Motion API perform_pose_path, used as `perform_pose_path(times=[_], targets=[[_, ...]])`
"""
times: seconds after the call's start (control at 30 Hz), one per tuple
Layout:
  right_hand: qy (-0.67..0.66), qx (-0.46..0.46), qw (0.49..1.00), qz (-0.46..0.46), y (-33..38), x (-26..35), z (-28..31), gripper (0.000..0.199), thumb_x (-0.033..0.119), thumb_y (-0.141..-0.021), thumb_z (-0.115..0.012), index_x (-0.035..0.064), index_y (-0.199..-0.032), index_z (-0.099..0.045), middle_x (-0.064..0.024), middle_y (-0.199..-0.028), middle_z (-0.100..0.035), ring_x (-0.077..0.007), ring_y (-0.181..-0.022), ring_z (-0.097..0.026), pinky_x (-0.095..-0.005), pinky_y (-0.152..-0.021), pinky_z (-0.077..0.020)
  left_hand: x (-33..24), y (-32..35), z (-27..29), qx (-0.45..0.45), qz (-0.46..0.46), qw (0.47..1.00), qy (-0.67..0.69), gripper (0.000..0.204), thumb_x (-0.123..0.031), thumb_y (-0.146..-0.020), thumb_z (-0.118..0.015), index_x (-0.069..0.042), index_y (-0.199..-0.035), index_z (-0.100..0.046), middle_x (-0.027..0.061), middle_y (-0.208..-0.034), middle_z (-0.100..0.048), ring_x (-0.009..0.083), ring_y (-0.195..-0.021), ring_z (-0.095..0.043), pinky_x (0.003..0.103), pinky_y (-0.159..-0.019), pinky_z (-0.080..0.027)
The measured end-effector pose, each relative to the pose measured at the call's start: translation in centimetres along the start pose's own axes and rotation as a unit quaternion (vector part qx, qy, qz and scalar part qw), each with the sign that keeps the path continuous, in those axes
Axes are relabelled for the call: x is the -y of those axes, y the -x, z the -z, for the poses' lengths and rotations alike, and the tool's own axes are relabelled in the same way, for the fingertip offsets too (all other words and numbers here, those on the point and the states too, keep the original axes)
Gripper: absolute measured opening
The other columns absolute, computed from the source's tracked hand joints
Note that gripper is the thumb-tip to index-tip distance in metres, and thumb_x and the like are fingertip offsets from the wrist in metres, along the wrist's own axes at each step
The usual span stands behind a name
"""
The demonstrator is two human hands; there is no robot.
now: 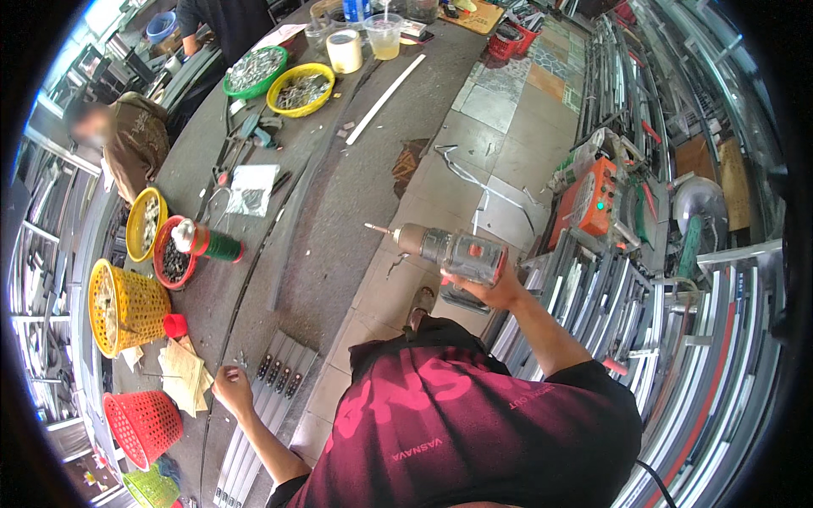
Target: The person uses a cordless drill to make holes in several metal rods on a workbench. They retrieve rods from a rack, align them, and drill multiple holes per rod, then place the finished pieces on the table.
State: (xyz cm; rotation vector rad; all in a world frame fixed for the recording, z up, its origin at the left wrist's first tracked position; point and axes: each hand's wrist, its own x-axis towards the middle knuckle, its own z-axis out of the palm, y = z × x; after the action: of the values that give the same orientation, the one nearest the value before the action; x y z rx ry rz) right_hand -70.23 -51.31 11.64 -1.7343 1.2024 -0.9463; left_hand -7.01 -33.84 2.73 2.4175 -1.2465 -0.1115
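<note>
My right hand (501, 289) is wrapped round the grip of a cordless drill (449, 252), held out over the floor beside the table. The drill's bit points left, toward the tabletop. At the table's near left, my left hand (233, 390) has its fingers curled together; what they hold, if anything, is too small to make out. A few small screws (242, 359) lie just beyond those fingers. Right beside that hand, several grey metal profiles (269, 405) lie side by side, with dark roller-like fittings (277, 373) set across them.
Left of my left hand are brown paper sheets (186, 378), a red basket (142, 427) and a yellow basket (131, 306). Farther along the table (339, 212) stand a spray can (207, 241) and bowls of metal parts (301, 90). Metal bars fill racks (711, 372) at right. Another person (135, 140) sits across.
</note>
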Motion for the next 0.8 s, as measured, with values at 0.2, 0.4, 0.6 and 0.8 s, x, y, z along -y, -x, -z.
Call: perform_pose_path(times=[0.2,0.4,0.6,0.8], targets=[[0.193,-0.061,0.962,0.183,-9.2,-7.7,3.3,0.039,0.019,-0.114,-0.071,0.0222,-0.151,-0.081,0.0082,-0.138,-0.084,-0.0138,-0.134,-0.076,-0.0585,-0.130,-0.0426,-12.9,-0.3,-4.4,0.010,0.036,0.958,0.283,0.019,-0.002,-0.101,-0.083,0.001,-0.119,-0.083,0.0102,-0.108,-0.087,0.0145,-0.096,-0.080,0.031,-0.084,-0.064],[0.239,-0.074,0.905,0.344,-32.7,-10.3,4.4,0.036,0.024,-0.116,-0.074,0.0231,-0.151,-0.083,0.0053,-0.132,-0.086,-0.0068,-0.112,-0.078,-0.0382,-0.107,-0.0572,-29.7,2.4,-14.4,0.192,-0.019,0.928,0.319,0.016,-0.007,-0.107,-0.082,-0.001,-0.118,-0.091,0.0083,-0.102,-0.089,0.0134,-0.092,-0.080,0.031,-0.082,-0.063],[-0.120,0.087,0.977,0.153,-50.9,-7.3,5.7,0.065,0.034,-0.094,-0.102,0.0072,-0.145,-0.072,-0.0041,-0.133,-0.083,-0.0145,-0.109,-0.076,-0.0376,-0.099,-0.0616,-41.1,3.3,-18.4,0.326,0.053,0.839,0.433,0.021,-0.012,-0.109,-0.087,0.007,-0.117,-0.089,0.0108,-0.099,-0.088,0.0148,-0.087,-0.079,0.031,-0.079,-0.062],[-0.130,0.260,0.957,0.006,-59.8,-7.4,5.4,0.061,0.039,-0.087,-0.109,0.0099,-0.124,-0.071,0.0014,-0.102,-0.077,-0.0114,-0.083,-0.068,-0.0317,-0.075,-0.0575,-50.0,-4.5,-21.8,0.347,0.047,0.819,0.454,0.018,-0.008,-0.108,-0.086,0.002,-0.121,-0.091,0.0089,-0.099,-0.089,0.0114,-0.083,-0.079,0.028,-0.076,-0.063]])
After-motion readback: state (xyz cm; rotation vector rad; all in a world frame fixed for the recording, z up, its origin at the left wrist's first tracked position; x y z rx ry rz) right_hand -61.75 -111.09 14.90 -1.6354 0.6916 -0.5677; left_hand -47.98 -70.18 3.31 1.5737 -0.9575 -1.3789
